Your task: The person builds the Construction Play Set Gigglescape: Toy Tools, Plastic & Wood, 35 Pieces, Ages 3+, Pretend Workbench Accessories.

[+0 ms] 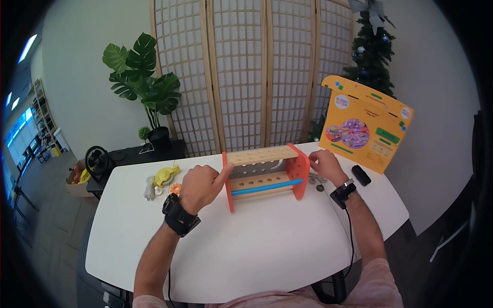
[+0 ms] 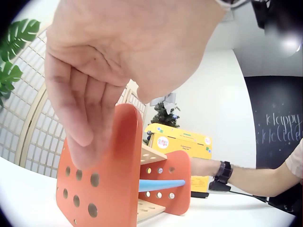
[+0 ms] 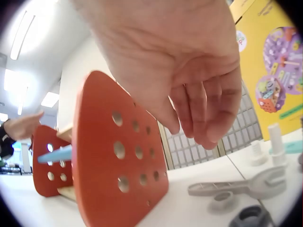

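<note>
A toy workbench with red end panels (image 1: 303,177), perforated wooden shelves (image 1: 262,155) and a blue bar (image 1: 267,187) stands upright on the table. The left hand (image 1: 201,186) is at its left end, thumb extended, fingers loosely bent beside the outer face of the left red panel (image 2: 102,189); whether they touch it, I cannot tell. Just outside the right red panel (image 3: 118,151), the right hand (image 3: 189,80) hangs with relaxed, slightly bent fingers and nothing visible in them. Below it lie a grey wrench (image 3: 241,187) and a dark grey nut (image 3: 251,218).
On the table's left are a yellow toy piece (image 1: 164,176), a grey piece (image 1: 149,190) and an orange gear (image 1: 175,189). A yellow box (image 1: 364,123) stands at the back right, with a black case (image 1: 361,175) before it. White screws (image 3: 276,146) lie beyond the wrench.
</note>
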### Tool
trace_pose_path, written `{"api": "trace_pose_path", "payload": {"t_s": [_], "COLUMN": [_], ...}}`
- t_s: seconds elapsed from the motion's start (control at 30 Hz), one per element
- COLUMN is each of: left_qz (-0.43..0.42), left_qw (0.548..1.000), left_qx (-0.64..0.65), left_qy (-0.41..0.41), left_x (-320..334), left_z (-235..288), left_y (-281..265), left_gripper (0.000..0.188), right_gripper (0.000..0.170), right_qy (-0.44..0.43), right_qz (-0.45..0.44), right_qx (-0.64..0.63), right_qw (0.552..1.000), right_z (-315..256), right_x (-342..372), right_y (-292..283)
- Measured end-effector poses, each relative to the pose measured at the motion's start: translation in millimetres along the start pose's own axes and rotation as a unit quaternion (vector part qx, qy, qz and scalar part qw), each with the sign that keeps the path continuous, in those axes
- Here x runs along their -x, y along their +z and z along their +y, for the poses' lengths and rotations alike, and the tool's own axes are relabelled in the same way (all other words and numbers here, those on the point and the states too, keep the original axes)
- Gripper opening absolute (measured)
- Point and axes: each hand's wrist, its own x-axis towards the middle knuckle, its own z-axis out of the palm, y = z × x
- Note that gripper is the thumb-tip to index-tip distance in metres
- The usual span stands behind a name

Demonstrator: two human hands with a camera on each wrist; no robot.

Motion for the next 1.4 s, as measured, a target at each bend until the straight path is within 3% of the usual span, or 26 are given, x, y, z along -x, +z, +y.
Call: {"api": "trace_pose_path", "payload": {"t_s": [0.03,0.17,0.3,0.4,0.53,0.6,0.77,0.83,0.97,1.07,1.27,1.37,1.4], "left_qz": [-0.004,0.019,0.063,0.09,0.083,0.091,0.075,0.058,0.014,0.053,0.024,0.024,0.012], "left_qw": [1.0,0.999,0.997,0.995,0.992,0.99,0.988,0.991,0.987,0.986,0.979,0.985,0.993], "left_qx": [0.007,-0.008,-0.048,-0.034,-0.033,-0.037,-0.05,-0.088,-0.103,-0.113,-0.189,-0.158,-0.072], "left_qy": [-0.014,-0.031,-0.005,-0.012,-0.095,-0.104,-0.124,-0.085,-0.121,-0.107,-0.078,-0.063,-0.088], "left_x": [4.6,22.0,36.5,45.6,58.4,63.3,70.0,71.2,68.4,69.8,72.1,74.2,73.7], "left_z": [-0.7,-20.2,-46.9,-76.2,-98.1,-113.3,-140.8,-152.0,-176.3,-197.1,-194.7,-184.9,-175.9], "left_y": [-6.8,-25.2,-45.2,-52.7,-72.7,-75.1,-66.2,-57.3,-29.5,-3.0,8.5,-0.4,-5.2], "left_gripper": [0.081,0.071,0.055,0.046,0.041,0.039,0.026,0.019,0.018,0.023,0.025,0.024,0.024], "right_gripper": [0.03,0.026,0.026,0.026,0.038,0.046,0.029,0.018,0.017,0.018,0.022,0.014,0.014], "right_qy": [-0.062,0.015,0.002,-0.022,-0.071,-0.053,-0.05,-0.031,0.016,-0.005,0.012,-0.045,-0.042], "right_qz": [-0.015,-0.102,-0.09,-0.108,0.011,0.015,0.103,0.16,0.248,0.299,0.272,0.255,0.257], "right_qx": [0.105,0.146,0.201,0.201,0.195,0.177,0.135,0.075,-0.009,-0.075,-0.3,-0.319,-0.319], "right_qw": [0.992,0.984,0.975,0.973,0.978,0.983,0.984,0.984,0.968,0.951,0.914,0.912,0.911], "right_z": [0.9,-9.1,17.1,-3.9,-11.1,-24.7,-35.9,-52.4,-58.9,-26.0,-62.4,-85.7,-94.4], "right_x": [2.9,8.5,-2.4,0.6,6.9,16.0,43.7,56.8,72.5,77.8,95.3,100.6,100.8], "right_y": [4.0,18.1,46.7,25.4,-0.8,-28.7,-79.9,-104.6,-139.7,-152.3,-153.7,-139.5,-134.2]}}
